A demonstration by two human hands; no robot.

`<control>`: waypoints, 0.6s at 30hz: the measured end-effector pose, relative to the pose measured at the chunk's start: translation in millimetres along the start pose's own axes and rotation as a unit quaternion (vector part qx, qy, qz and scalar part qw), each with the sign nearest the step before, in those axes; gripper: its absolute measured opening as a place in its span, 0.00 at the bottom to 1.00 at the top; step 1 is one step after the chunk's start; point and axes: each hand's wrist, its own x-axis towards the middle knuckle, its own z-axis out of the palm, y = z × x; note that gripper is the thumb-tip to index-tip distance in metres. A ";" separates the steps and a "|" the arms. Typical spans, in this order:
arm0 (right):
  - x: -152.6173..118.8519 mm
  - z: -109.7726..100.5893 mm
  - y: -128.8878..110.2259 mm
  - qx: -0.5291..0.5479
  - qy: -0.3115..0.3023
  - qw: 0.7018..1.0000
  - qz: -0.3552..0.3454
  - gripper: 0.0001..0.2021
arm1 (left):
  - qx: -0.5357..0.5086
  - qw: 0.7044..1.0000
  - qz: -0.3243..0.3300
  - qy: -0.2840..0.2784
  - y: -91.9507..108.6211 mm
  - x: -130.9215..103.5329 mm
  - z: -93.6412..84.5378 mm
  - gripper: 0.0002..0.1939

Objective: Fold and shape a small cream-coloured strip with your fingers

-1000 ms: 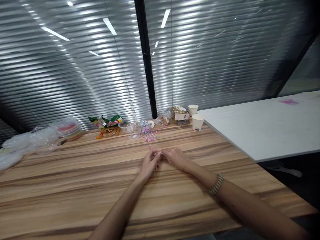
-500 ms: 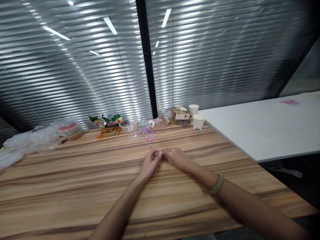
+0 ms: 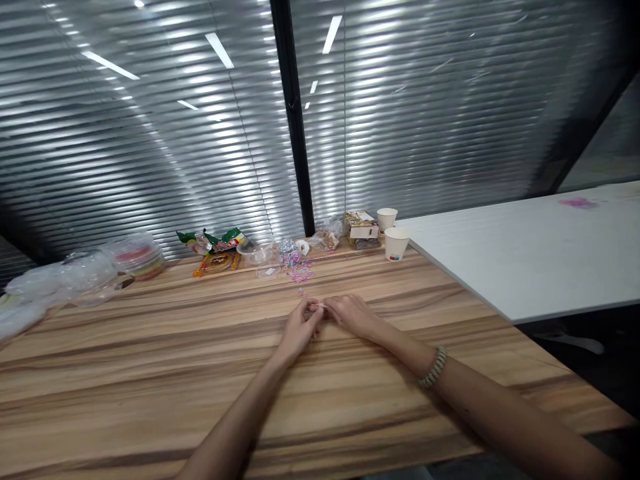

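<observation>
both forearms reach forward over the wooden table (image 3: 150,373), and a beaded bracelet (image 3: 433,367) sits on the right wrist. the left hand (image 3: 299,327) and the right hand (image 3: 351,314) meet fingertip to fingertip near the middle of the table, resting on or just above the wood. between the tips there is a tiny pale piece (image 3: 321,305), pinched from both sides; it is too small to say what it is. the fingers of both hands are curled in toward that spot, not spread flat.

just beyond the hands, a few loose pink bits lie on the wood, and a little farther a small scatter of pink pieces (image 3: 300,273) lies beside a small clear bag (image 3: 287,250). left of that stands a clear plastic bowl (image 3: 256,252) with a flat clear lid (image 3: 269,271) in front of it. farther left lies a green snack packet (image 3: 213,241) over an orange wrapper. at the far left edge there is a stack of clear containers with coloured contents (image 3: 137,257) and some crumpled clear plastic bags (image 3: 55,283).

to the right of the pink scatter, along the back edge, sits a crinkled clear wrapper (image 3: 326,236), then a small box with gold foil (image 3: 361,228), then two white paper cups (image 3: 396,244), one behind the other. a white table (image 3: 540,247) adjoins on the right. behind everything hang closed grey blinds (image 3: 150,147) split by a dark post (image 3: 293,113).
</observation>
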 end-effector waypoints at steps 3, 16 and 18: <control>-0.2 -0.1 -0.2 0.002 -0.008 1.000 0.004 0.13 | 0.007 1.000 -0.002 0.002 -0.3 0.1 0.3 0.18; -0.8 -2.4 -0.3 0.010 -0.012 1.000 0.000 0.13 | 0.044 0.999 0.007 -0.008 3.3 -3.0 0.4 0.15; -1.1 -1.8 0.0 0.009 -0.008 1.000 0.001 0.13 | 0.049 0.999 0.006 -0.008 3.2 -3.1 0.4 0.15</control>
